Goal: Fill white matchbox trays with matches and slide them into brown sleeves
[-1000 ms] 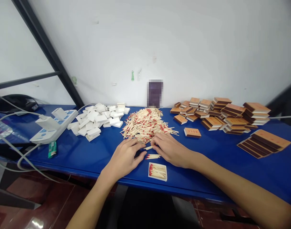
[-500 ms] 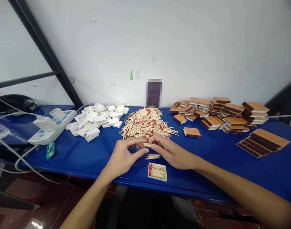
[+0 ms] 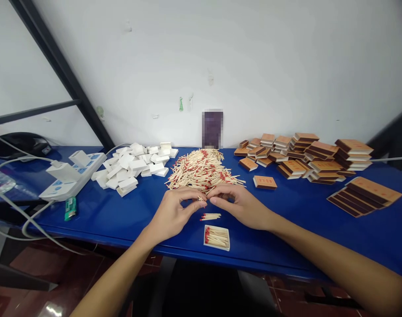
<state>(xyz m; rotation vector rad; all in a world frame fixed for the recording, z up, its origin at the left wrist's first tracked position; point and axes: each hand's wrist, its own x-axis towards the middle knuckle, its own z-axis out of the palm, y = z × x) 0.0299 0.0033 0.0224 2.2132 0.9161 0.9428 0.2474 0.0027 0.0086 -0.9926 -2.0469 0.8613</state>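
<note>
My left hand (image 3: 171, 212) is closed in a pinch, with a few matches (image 3: 200, 199) between thumb and fingertips. Facing it, my right hand (image 3: 243, 207) has its fingers curled and its thumb close to the index finger, at the near edge of the match pile (image 3: 201, 169). What those right fingertips hold, if anything, is hidden. A short row of red-tipped matches (image 3: 210, 216) lies on the blue table just below the hands. Nearer the front edge sits an open white matchbox tray (image 3: 228, 242), with matches lying in it, heads to the left.
White matchbox trays (image 3: 130, 165) are heaped left of the pile. Matchboxes (image 3: 293, 167) stand in stacks at the right, with one box (image 3: 264, 182) apart and a fan of flat sleeves (image 3: 362, 198). A power strip (image 3: 72, 176), cables and a green packet (image 3: 70, 208) lie left.
The fingertips have drawn slightly apart. The matches that lay across between both hands are now tilted in my left pinch, and my right fingers are off them.
</note>
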